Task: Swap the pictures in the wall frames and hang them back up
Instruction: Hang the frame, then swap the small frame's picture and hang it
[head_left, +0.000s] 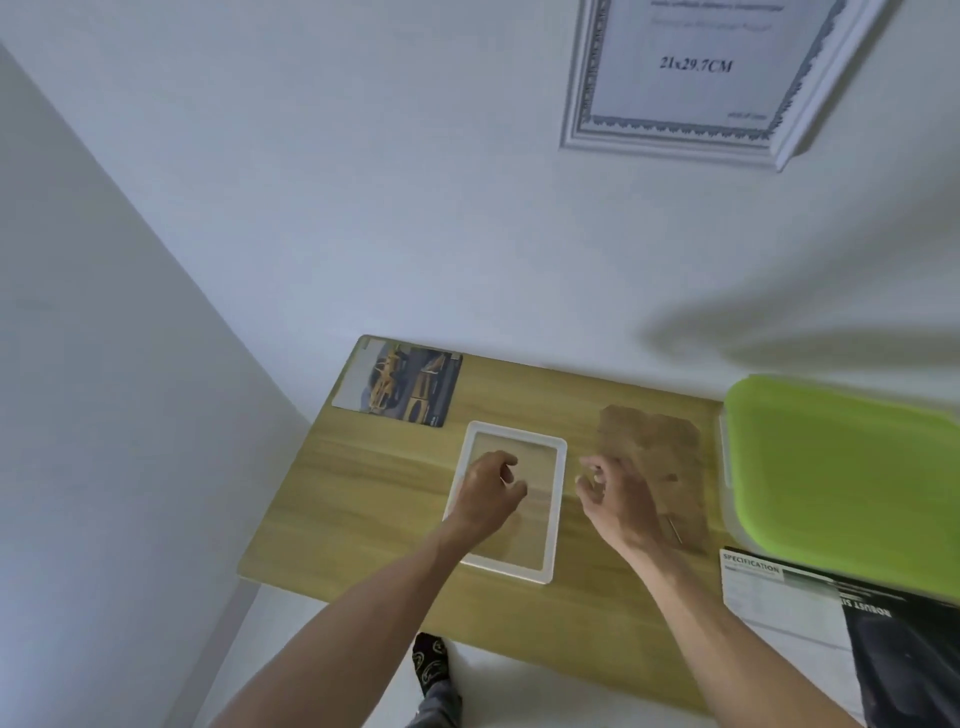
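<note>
The left hand (488, 486), fingers loosely curled and holding nothing, hovers over a small white frame (558, 512) lying flat on the desk (363, 493). The right hand (613, 493), just right of the frame, is also half curled; whether it pinches anything I cannot tell. The frame looks emptied, long axis running away from the person. A car picture (400, 384) lies beyond-left, a brown backing board (660, 447) right. Refilling and hanging remain; a larger frame (691, 78) hangs above.
</note>
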